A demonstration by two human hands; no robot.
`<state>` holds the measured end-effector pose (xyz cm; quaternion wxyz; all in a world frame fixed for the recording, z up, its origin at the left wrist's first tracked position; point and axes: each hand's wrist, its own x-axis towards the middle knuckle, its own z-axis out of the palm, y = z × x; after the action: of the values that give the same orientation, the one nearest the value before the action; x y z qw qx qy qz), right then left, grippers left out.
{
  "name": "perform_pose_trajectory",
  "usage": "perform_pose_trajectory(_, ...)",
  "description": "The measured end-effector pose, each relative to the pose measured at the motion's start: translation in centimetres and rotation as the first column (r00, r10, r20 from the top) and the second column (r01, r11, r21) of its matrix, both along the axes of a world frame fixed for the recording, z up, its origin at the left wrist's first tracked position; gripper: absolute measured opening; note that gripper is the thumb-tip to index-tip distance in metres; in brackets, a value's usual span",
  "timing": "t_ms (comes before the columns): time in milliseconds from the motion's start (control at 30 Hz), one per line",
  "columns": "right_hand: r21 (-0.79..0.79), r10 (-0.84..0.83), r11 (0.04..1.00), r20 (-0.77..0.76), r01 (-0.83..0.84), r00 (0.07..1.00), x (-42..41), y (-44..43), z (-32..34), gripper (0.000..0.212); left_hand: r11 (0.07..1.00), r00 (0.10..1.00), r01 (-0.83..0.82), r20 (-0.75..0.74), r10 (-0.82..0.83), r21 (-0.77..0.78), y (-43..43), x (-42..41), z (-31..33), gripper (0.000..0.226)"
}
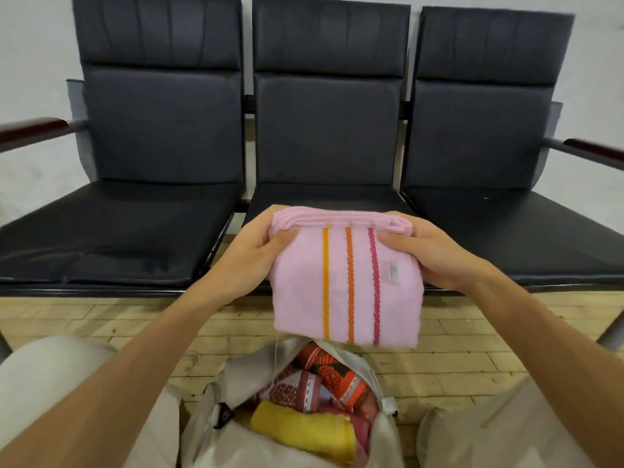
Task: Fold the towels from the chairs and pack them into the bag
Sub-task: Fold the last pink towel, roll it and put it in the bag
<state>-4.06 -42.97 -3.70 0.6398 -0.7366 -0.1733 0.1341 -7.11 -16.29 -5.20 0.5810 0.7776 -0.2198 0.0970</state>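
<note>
while both hands grip it, the folded pink towel hangs just above the open bag

the pink towel [347, 285] is soft, thick terry cloth, folded into a plump rectangle. three corded stripes, yellow, orange and magenta, run down its face, and a small label sits near its right edge. its long axis runs top to bottom, with the stacked fold edges uppermost. the left hand [250, 251] pinches the top left corner, thumb on the face and fingers curled behind. the right hand [435, 255] clasps the top right corner the same way. the towel hangs in the air between the two hands and below them, touching nothing else. under its lower edge, nearer the body than either hand, gapes the unzipped beige fabric bag [236, 369]. it holds a rolled yellow towel [304, 430] and a red patterned towel [324, 376]. the coming move looks like a plain lowering, with both hands equally near. beyond the hands stand three black padded chairs [162, 214] on a pale wooden floor [135, 319].
</note>
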Motion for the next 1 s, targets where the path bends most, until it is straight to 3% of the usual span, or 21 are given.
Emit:
perform_pose_trajectory(100, 0.006, 0.021, 1.000, -0.009, -0.021, 1.000, -0.1, -0.3, 0.3, 0.028, 0.999, 0.998, 0.022, -0.056, -0.020, 0.031, -0.1, -0.1, -0.2, 0.025)
perform_pose_trajectory(367, 0.048, -0.016, 0.999, -0.011, 0.017, 1.000, 0.0, -0.2, 0.0, 0.027, 0.957, 0.929, 0.061, -0.334, -0.158, -0.284, -0.7, 0.2, -0.4, 0.031)
perform_pose_trajectory(533, 0.088, -0.136, 0.986, -0.041, 0.140, 0.990, 0.8, -0.1, -0.5, 0.013, 0.942, 0.883, 0.012, -0.439, -0.168, -0.336, -1.0, 0.5, -0.8, 0.026)
perform_pose_trajectory(667, 0.120, -0.117, 0.984, -0.124, 0.132, 0.985, 1.0, -0.2, -0.9, 0.017, 0.946, 0.859, 0.019, -0.479, -0.182, -0.325, -0.8, 0.7, -1.0, 0.030)
perform_pose_trajectory(800, 0.180, -0.047, 0.979, -0.241, 0.092, 0.969, 0.7, -0.5, -0.8, 0.033, 0.901, 0.804, 0.056, -0.516, -0.297, -0.431, -0.5, 1.0, -1.1, 0.030)
perform_pose_trajectory(900, 0.095, -0.119, 0.985, -0.241, 0.145, 0.963, 0.9, 0.1, -1.1, 0.057, 0.949, 0.805, 0.007, -0.561, -0.192, -0.315, -0.9, 1.0, -1.2, 0.040)
perform_pose_trajectory(1000, -0.049, -0.269, 0.963, -0.159, 0.264, 0.950, 1.2, 1.0, -1.4, 0.054, 0.971, 0.842, -0.097, -0.538, -0.037, -0.217, -1.6, 0.9, -1.5, 0.033)
